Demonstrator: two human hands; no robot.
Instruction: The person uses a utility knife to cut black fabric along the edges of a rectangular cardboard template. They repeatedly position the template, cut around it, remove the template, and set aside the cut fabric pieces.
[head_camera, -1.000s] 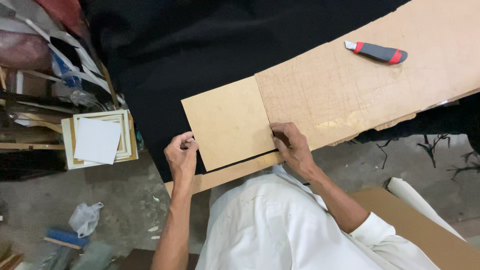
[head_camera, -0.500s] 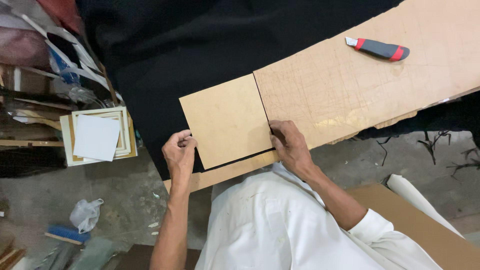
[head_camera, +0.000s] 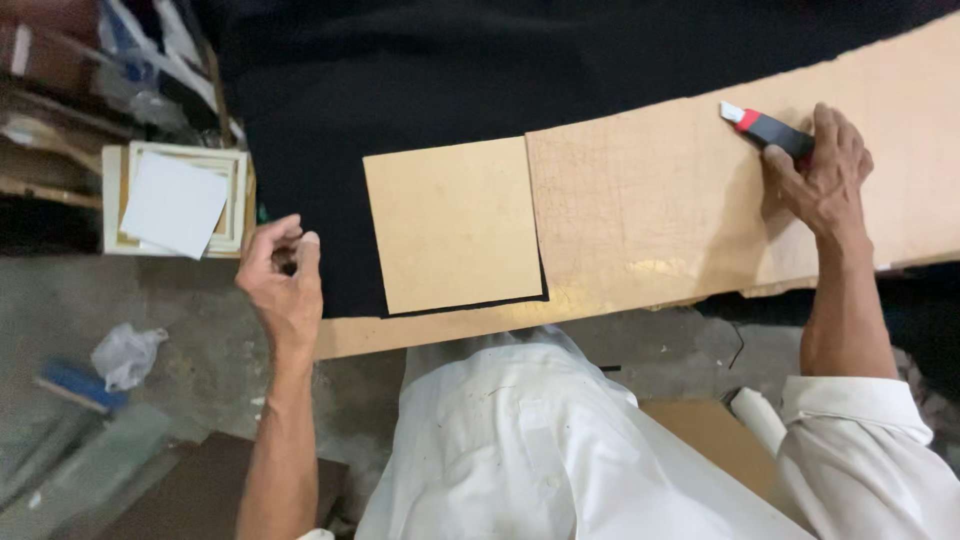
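A square tan board (head_camera: 452, 222) lies flat on black fabric (head_camera: 480, 70), its right edge against a long sheet of brown cardboard (head_camera: 680, 190). My right hand (head_camera: 822, 178) rests far right on the cardboard, fingers closed over a red and grey utility knife (head_camera: 768, 128) whose blade end points left. My left hand (head_camera: 283, 280) hovers off the table's near left edge, fingers loosely curled, apart from the square board; it seems to hold nothing.
A stack of white frames with a white sheet on top (head_camera: 178, 200) sits left of the table. On the concrete floor lie a crumpled plastic bag (head_camera: 125, 352), a blue tool (head_camera: 75, 385) and a brown board (head_camera: 200, 490).
Both hands have let go of the square board. My right hand went far right and closed on the knife. My left hand drew back to the left. The camera has moved closer.
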